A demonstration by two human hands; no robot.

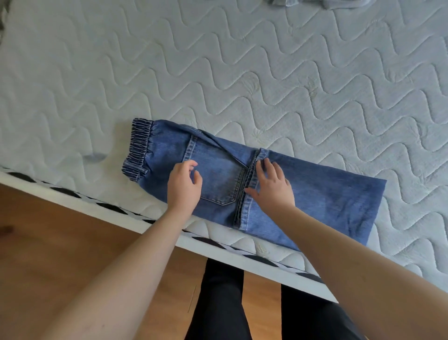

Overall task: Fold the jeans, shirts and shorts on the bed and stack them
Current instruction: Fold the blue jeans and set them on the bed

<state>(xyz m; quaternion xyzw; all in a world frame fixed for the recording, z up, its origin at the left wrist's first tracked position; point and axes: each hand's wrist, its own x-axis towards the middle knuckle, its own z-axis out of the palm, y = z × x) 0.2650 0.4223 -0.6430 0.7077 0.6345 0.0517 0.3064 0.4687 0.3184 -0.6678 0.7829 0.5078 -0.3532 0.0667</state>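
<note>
A: Where are the jeans?

B: On the bed, close to its near edge, lying across it. They are folded lengthwise into a long strip, and the leg end is doubled back so the hems lie about midway along, just beside the back pocket. The elastic waistband is at the left end; the fold is at the right.

A: And the left hand?

B: It rests on the denim at the left side of the pocket. The fingers are curled loosely inward, thumb near the fingertips. That grip looks narrow, but I cannot tell whether any cloth is pinched in it.

A: The right hand?

B: It lies flat on the folded-back leg, right at the hems. Fingers are straight and spread a little, pressing down, with the thumb reaching toward the hem edge. So a wide grip, holding nothing, only pressing.

A: Anything else on the bed?

B: A bit of grey cloth shows at the far edge, cut off by the top of the view, well apart from the jeans. The mattress has a wavy quilted cover.

A: Below the bed?

B: A wooden floor, and the person's legs in black trousers standing just beside the bed frame.
</note>
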